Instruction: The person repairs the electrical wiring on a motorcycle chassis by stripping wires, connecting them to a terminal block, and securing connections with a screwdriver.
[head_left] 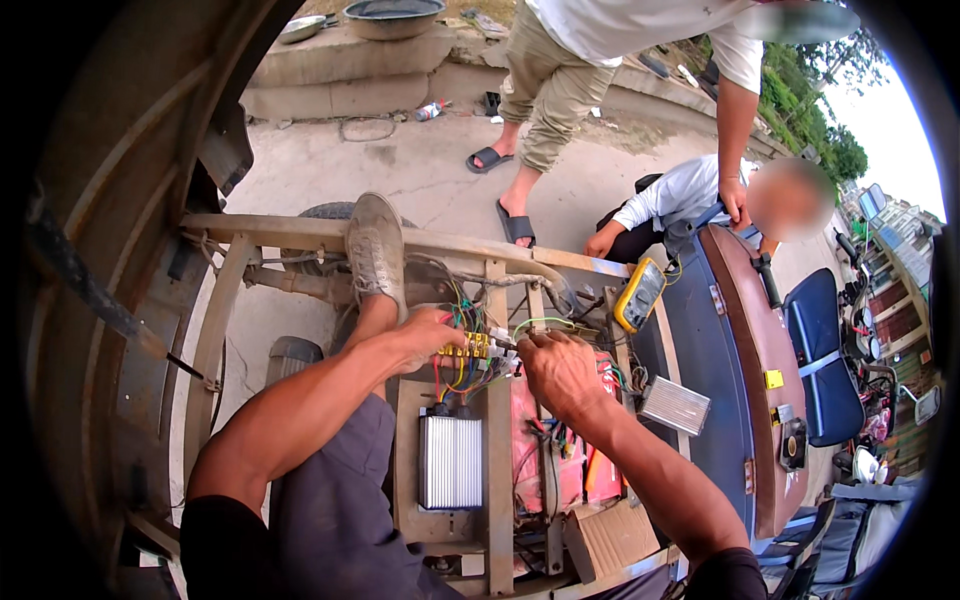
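Note:
My left hand (pixel 422 338) is closed, its fingertips pinching the left end of a yellow terminal block (pixel 466 346) among many coloured wires. From the right, my right hand (pixel 560 368) reaches to the block's other end with curled fingers. A small dark piece shows at its fingertips, too small to name. White plug connectors (pixel 499 338) sit between the two hands. Wires run down from the block to a finned silver controller box (pixel 450 462). Red-wrapped batteries (pixel 540 475) lie below my right hand, partly hidden by my forearm.
A metal vehicle frame (pixel 497 450) surrounds the work, and my shoe (pixel 376 245) rests on its far rail. A yellow multimeter (pixel 639 295) leans at the right, near another silver finned box (pixel 675 405) and a brown-topped blue seat box (pixel 745 370). Two people are beyond; one stands in sandals (pixel 489 160).

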